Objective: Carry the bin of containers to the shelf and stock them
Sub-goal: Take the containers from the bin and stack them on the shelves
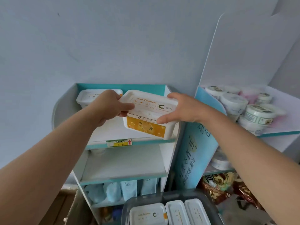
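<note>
A white rectangular container [146, 116] with an orange label sits tilted at the front right of the top shelf [112, 135], which is white with teal edges. My left hand [112, 104] grips its left end. My right hand [181, 108] holds its right end, thumb on the front. Another white container [87, 97] stands at the back left of the same shelf. At the bottom edge a grey bin [164, 196] holds three more white containers [147, 214].
The shelf below [123, 163] is bare; lower shelves hold pale blue pouches [128, 190]. To the right, a second display [276, 127] carries round white tubs [258, 116] and snack bags [217, 185]. A pale wall rises behind.
</note>
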A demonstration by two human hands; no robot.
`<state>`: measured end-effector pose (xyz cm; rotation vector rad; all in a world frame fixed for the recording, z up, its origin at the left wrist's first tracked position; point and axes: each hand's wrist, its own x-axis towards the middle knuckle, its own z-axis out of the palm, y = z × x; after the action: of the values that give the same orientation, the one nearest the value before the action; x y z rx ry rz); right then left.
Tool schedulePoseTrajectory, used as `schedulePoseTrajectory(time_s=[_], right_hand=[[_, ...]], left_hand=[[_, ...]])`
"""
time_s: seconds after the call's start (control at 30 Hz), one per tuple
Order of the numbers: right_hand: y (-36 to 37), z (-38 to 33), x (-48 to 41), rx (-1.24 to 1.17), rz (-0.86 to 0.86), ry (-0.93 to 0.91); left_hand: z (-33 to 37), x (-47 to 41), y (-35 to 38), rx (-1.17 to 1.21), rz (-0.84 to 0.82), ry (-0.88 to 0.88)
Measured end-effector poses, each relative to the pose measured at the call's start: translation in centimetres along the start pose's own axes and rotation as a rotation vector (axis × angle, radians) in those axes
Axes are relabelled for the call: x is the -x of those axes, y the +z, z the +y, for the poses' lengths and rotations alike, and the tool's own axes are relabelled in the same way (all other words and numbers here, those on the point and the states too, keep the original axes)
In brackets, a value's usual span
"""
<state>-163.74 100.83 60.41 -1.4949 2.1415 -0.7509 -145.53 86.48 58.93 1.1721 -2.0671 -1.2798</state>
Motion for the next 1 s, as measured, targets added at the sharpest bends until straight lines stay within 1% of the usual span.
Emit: schedulePoseTrajectory(time_s=[0.17,0.27,0.47,0.6,0.7,0.83,0.93,1.0], right_hand=[[0.2,1.0,-6.2,0.189,0.002,0.048],[0.2,1.6,-9.0,0.304,-0.021,0.081],[0.5,1.7,-13.8,0.389,-0.034,0.153],[1.2,1.5,-15.6,0.505,-0.018,0.222],[1.7,1.3,-16.6,0.600,-0.014,0.285],[2.5,1.4,-17.9,0.702,-0.030,0.307],[2.8,1.5,-18.7,0.718,-0.043,0.326],[2.9,1.3,-18.8,0.726,-0.056,0.325]], left_hand=[[-0.1,-5.8,0.5,-0.119,-0.055,-0.027],[-0.4,-9.0,0.8,-0.274,-0.081,-0.013],[-0.7,-14.5,0.2,-0.464,-0.165,-0.009],[-0.8,-17.4,0.2,-0.599,-0.173,0.053],[-0.8,-19.1,0.5,-0.646,-0.185,0.086],[-1.5,-20.6,0.7,-0.806,-0.212,0.123],[-1.9,-21.1,0.8,-0.835,-0.204,0.162],[-2.0,-21.1,0.9,-0.912,-0.185,0.196]])
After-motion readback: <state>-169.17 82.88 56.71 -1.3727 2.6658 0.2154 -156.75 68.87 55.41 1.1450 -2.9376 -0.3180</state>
